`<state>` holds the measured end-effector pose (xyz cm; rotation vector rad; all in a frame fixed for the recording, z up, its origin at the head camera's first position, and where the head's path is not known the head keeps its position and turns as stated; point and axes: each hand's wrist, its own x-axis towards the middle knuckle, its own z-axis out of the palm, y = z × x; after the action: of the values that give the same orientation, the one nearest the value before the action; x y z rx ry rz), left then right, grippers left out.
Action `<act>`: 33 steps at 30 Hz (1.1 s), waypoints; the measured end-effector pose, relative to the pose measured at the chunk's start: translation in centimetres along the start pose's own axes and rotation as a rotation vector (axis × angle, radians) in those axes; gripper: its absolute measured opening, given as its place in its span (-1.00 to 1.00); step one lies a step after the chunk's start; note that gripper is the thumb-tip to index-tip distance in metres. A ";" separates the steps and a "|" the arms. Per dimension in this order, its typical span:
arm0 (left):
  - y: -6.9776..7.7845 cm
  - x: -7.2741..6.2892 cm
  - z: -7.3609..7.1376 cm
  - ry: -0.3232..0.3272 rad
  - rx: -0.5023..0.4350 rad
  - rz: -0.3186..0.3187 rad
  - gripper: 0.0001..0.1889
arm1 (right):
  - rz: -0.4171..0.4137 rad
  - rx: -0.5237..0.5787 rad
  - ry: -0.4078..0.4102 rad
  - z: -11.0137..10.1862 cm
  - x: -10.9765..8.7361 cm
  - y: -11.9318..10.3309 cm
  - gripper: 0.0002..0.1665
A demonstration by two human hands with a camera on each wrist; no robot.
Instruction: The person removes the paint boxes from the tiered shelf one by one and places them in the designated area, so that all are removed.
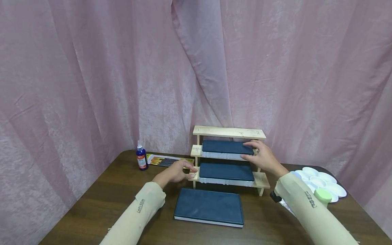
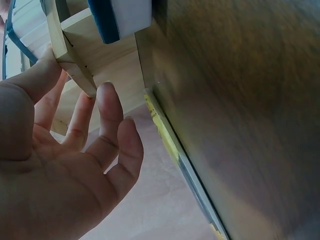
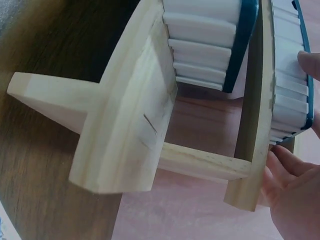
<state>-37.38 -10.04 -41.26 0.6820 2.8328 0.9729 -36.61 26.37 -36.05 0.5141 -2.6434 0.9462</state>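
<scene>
Both forearms reach forward over the table [image 1: 101, 190] to a three-step wooden rack [image 1: 229, 132] at its far middle.

The left hand [image 1: 174, 173] lies low at the rack's lower left corner. Its fingers [image 2: 107, 107] are straight and slightly spread, tips touching the wooden edge; they grip nothing.

The right hand [image 1: 264, 157] is raised to the middle step. Its thumb and fingers pinch the right end of the dark blue case [image 1: 227, 147] lying flat there.

A second blue case [image 1: 226, 172] fills the lower step. A third blue case [image 1: 209, 207] lies flat on the table just in front of the rack, between the forearms.

The top step is bare wood. A blue bottle [image 1: 141, 158] and a pack of brushes [image 1: 165, 160] sit left of the rack. A white palette [image 1: 321, 182] and a green lid [image 1: 323, 195] lie to the right, near the table's edge.
</scene>
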 end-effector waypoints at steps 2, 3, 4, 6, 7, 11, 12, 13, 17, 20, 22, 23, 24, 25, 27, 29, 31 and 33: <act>-0.1 0.0 0.0 -0.001 0.002 0.010 -0.79 | 0.006 0.002 -0.007 0.2 0.1 0.1 -0.31; -0.1 0.0 0.0 -0.001 0.004 0.017 -0.79 | 0.011 0.001 -0.012 0.2 0.1 0.1 -0.30; -0.1 0.0 0.0 -0.004 0.005 0.022 -0.79 | 0.016 -0.002 -0.017 0.3 0.2 0.1 -0.29; -0.1 0.0 0.0 -0.005 0.007 0.024 -0.79 | 0.030 -0.005 -0.025 0.4 0.2 0.2 -0.28; -0.1 0.0 0.0 -0.005 0.011 0.025 -0.79 | 0.037 -0.003 -0.028 0.4 0.2 0.2 -0.28; -0.1 0.0 0.0 -0.001 0.011 0.009 -0.79 | 0.055 0.007 -0.033 0.4 0.2 0.2 -0.27; 0.0 -0.1 0.0 0.002 0.011 0.010 -0.79 | 0.055 0.010 -0.030 0.4 0.2 0.2 -0.27; -0.1 -0.1 0.0 0.006 0.013 0.015 -0.80 | 0.054 0.013 -0.029 0.5 0.2 0.2 -0.26; -0.1 -0.1 0.1 0.013 0.007 0.020 -0.80 | 0.048 0.023 -0.021 0.6 0.3 0.2 -0.25; -0.1 -0.1 0.2 0.011 -0.007 0.009 -0.81 | 0.049 0.026 -0.016 0.6 0.2 0.2 -0.26; 0.0 -0.1 0.1 0.012 -0.016 0.002 -0.81 | 0.049 0.028 -0.013 0.6 0.2 0.2 -0.26; 0.0 -0.1 0.1 0.012 -0.017 0.001 -0.81 | 0.048 0.027 -0.011 0.6 0.2 0.1 -0.25; 0.0 -0.1 0.1 0.010 -0.016 0.002 -0.81 | 0.048 0.025 -0.010 0.6 0.1 0.1 -0.25; 0.0 -0.1 0.1 0.008 -0.016 0.003 -0.81 | 0.048 0.022 -0.010 0.6 0.1 0.1 -0.25; 0.0 -0.1 0.1 0.007 -0.016 0.003 -0.81 | 0.051 0.021 -0.012 0.5 0.0 0.1 -0.24; -0.1 -0.1 0.2 0.008 -0.016 0.004 -0.81 | 0.052 0.023 -0.015 0.4 -0.1 0.1 -0.24; -0.1 -0.1 0.2 0.009 -0.015 0.006 -0.80 | 0.054 0.030 -0.018 0.4 -0.2 0.2 -0.24; -0.2 -0.1 0.2 0.012 -0.007 0.016 -0.80 | 0.052 0.043 -0.015 0.4 -0.2 0.2 -0.25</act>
<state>-37.33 -10.09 -41.59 0.7014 2.8377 0.9917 -36.52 26.30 -36.50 0.4665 -2.6674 1.0202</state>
